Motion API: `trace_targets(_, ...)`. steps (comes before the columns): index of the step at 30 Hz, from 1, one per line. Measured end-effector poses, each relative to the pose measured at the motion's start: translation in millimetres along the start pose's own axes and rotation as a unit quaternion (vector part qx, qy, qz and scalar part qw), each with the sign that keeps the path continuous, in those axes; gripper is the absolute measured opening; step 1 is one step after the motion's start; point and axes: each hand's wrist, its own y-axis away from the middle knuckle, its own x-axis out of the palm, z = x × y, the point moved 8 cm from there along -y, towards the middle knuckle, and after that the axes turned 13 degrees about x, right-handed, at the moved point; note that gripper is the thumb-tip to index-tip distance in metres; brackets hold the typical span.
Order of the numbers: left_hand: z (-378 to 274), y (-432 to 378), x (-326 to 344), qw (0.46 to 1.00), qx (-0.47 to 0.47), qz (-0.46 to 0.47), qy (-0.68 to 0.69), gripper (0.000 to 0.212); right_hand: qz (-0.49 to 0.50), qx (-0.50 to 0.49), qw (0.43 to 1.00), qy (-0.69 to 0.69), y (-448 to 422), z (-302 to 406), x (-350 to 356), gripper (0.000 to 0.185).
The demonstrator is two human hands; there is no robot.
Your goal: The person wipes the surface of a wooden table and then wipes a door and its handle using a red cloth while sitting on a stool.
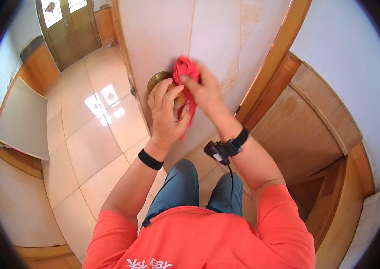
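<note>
A round door knob (179,100) with a brass rose plate (156,79) sits on a white door (216,37) with faint seams and worn tan patches. My left hand (164,114) curls its fingers and thumb around the knob, covering much of it. In my right hand (209,90) is a bunched red cloth (185,67), pressed close to the door beside the knob. A loose end of the cloth trails down behind my left fingers. Slight blur shows on the right hand. It wears a black strap with a small cabled device on that wrist.
The door's free edge with its latch (132,90) stands over a glossy tiled floor (92,141). A wooden frame (275,57) and brown wooden panel (297,127) are to the right. A grey board (25,117) leans at the left, and a double door (70,30) closes the far end.
</note>
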Motion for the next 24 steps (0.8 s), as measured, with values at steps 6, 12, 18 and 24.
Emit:
trace_targets(6, -12, 22, -1, 0.995, -0.09, -0.03, 0.024, 0.054, 0.168, -0.255, 0.879, 0.365, 26, 83, 45, 0.03)
trace_targets(12, -31, 17, -11, 0.995, -0.081, -0.039, 0.045, 0.056, 0.214, -0.042, 0.935, 0.281, 4, -19, -19, 0.029)
trace_targets(18, -25, 36, -14, 0.969, -0.156, -0.071, 0.179, 0.059, 0.066, -0.101, 0.964, 0.236, 16, 19, -42, 0.029)
trace_targets(24, -27, 65, 1, 0.892, -0.257, -0.114, 0.355, 0.058, -0.017, -0.204, 0.857, 0.472, 72, 90, 39, 0.026)
